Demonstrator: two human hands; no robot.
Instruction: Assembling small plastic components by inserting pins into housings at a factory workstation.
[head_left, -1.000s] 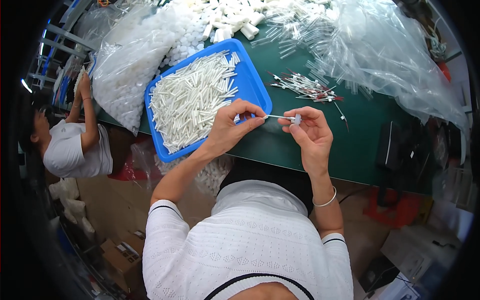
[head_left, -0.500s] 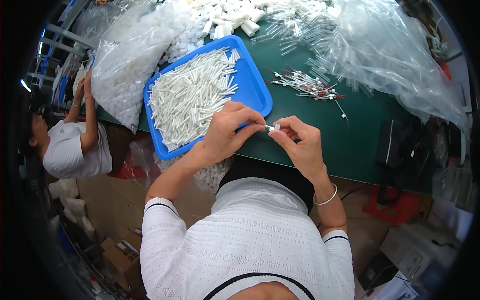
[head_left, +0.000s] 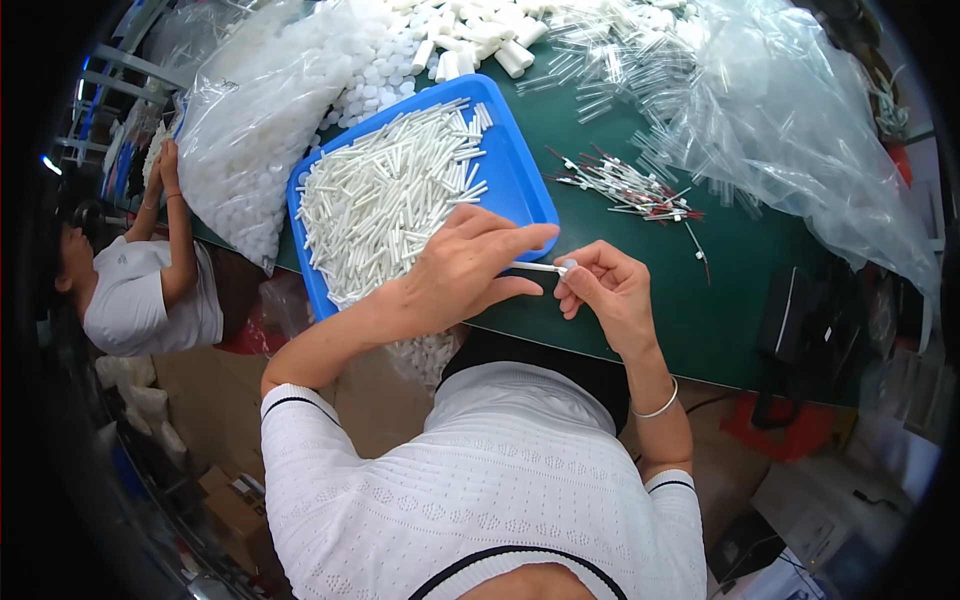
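My right hand (head_left: pixel 622 298) pinches a small translucent white cap (head_left: pixel 569 264) between thumb and fingers. A thin white stick (head_left: pixel 536 267) points left from that cap; I cannot make out exactly how the two join. Around the stick's left end, my left hand (head_left: pixel 460 262) has its thumb and forefinger spread apart, with the stick between them but seemingly ungripped. Behind and left of that hand lies a blue tray (head_left: pixel 517 190) with a heap of short white sticks (head_left: pixel 385 195), partly hidden by the hand.
Clear bags hold white round caps (head_left: pixel 235 170) at left and glass-like tubes (head_left: pixel 650 75) at far right. Thick white cylinders (head_left: pixel 480 40) lie at the back. Thin red-and-white pieces (head_left: pixel 640 190) sit on the green table (head_left: pixel 720 330). A co-worker (head_left: pixel 150 290) is at far left.
My left thumb and fingers have opened away from the white stick, which now shows more of its length. My right hand still pinches the cap and has shifted slightly rightward.
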